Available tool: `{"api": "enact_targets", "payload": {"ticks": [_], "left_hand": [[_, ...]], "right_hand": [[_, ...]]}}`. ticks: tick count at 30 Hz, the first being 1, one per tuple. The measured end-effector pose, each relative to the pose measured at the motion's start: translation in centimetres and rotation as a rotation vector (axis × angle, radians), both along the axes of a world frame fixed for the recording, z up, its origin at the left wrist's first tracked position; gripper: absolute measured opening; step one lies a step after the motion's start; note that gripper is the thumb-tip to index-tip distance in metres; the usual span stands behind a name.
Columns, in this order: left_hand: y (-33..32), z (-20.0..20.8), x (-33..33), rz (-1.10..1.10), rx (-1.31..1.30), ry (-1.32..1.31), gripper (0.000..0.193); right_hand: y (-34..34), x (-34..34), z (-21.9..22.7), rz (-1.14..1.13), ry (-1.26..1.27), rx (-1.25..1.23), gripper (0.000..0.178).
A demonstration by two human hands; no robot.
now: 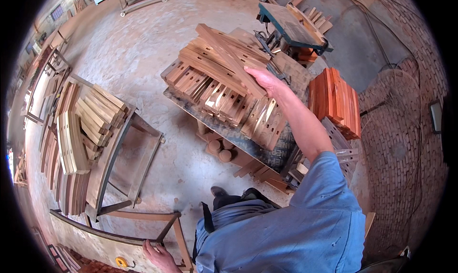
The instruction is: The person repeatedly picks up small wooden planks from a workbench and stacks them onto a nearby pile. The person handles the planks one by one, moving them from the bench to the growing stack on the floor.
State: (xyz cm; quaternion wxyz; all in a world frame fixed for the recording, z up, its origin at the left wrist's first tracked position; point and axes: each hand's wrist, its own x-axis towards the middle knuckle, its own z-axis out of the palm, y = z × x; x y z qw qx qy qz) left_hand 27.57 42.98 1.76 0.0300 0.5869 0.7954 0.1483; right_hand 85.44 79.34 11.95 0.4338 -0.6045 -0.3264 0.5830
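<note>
My right hand (266, 82) is closed around the near end of a long brown wooden board (224, 52). The board lies slantwise over a stack of slotted wooden pieces (205, 63) on a dark-topped table (191, 105). More slotted pieces stand close together along the table's near side, below the hand. At the lower left, my left hand (160, 257) rests with fingers spread on the edge of a pale workbench (95, 235); it holds nothing. A yellow tape measure (121, 262) lies on that bench, left of the hand.
On the left, another bench (102, 177) carries light and dark wooden pieces (71, 144). Reddish boards (335, 101) are stacked at the right, near a caged fan (393, 87) and brick wall. A green-edged machine table (291, 27) stands beyond. Round wooden pieces (222, 149) sit below the main table.
</note>
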Motion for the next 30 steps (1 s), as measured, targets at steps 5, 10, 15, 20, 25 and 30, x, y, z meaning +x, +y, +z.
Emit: {"api": "enact_targets", "payload": {"ticks": [5, 10, 15, 20, 25, 30], "left_hand": [[-0.4, -0.4, -0.2, 0.003, -0.006, 0.014, 0.04], [-0.4, -0.4, -0.4, -0.025, 0.004, 0.001, 0.039], [-0.5, -0.4, -1.1, -0.005, 0.015, 0.024, 0.038], [-0.3, -0.2, -2.4, -0.035, 0.006, 0.027, 0.036], [-1.1, -0.7, -4.3, -0.06, 0.054, 0.047, 0.037], [-2.2, -0.4, -5.9, -0.081, 0.019, 0.057, 0.038]], "right_hand": [[-0.4, -0.2, 0.1, 0.005, -0.07, 0.074, 0.042], [-0.6, 0.0, -1.4, -0.018, -0.1, 0.26, 0.04], [-1.1, -0.7, -2.1, -0.149, -0.283, 0.362, 0.04], [-2.0, -3.4, -3.0, -0.562, -0.786, 0.448, 0.049], [-4.2, -4.6, -6.2, -0.79, -0.649, 0.468, 0.05], [-9.2, -2.9, -14.6, -1.074, -0.714, 0.222, 0.058]]}}
